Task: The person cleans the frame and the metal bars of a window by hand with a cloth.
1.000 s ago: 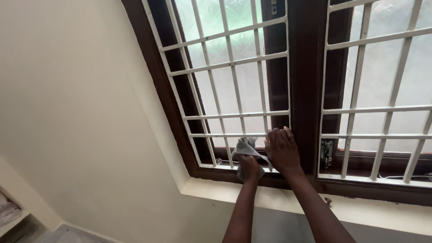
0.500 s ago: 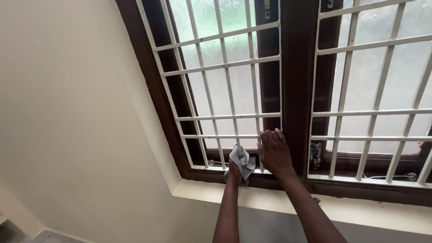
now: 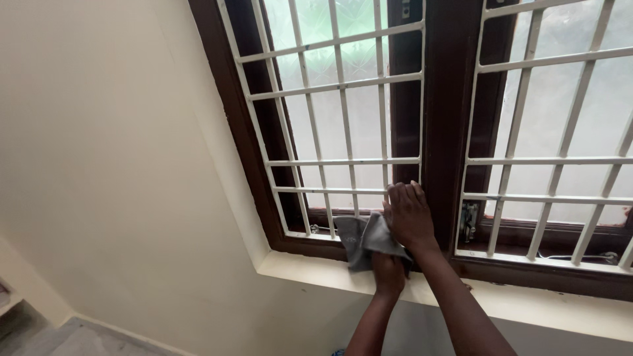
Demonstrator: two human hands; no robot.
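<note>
Grey cloth (image 3: 364, 238); white grille (image 3: 343, 125); brown frame (image 3: 448, 112).

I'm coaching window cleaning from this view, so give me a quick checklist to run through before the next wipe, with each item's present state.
1. Grey cloth gripped by the left hand: ok.
2. Cloth against the lower brown frame, below the white grille: ok.
3. Right hand braced on the grille beside the centre post: ok.
4. Right hand clear of the metal latch: ok.
5. Sill free of loose items: ok in the visible part.
6. Cloth damp or dry: cannot tell.
</note>
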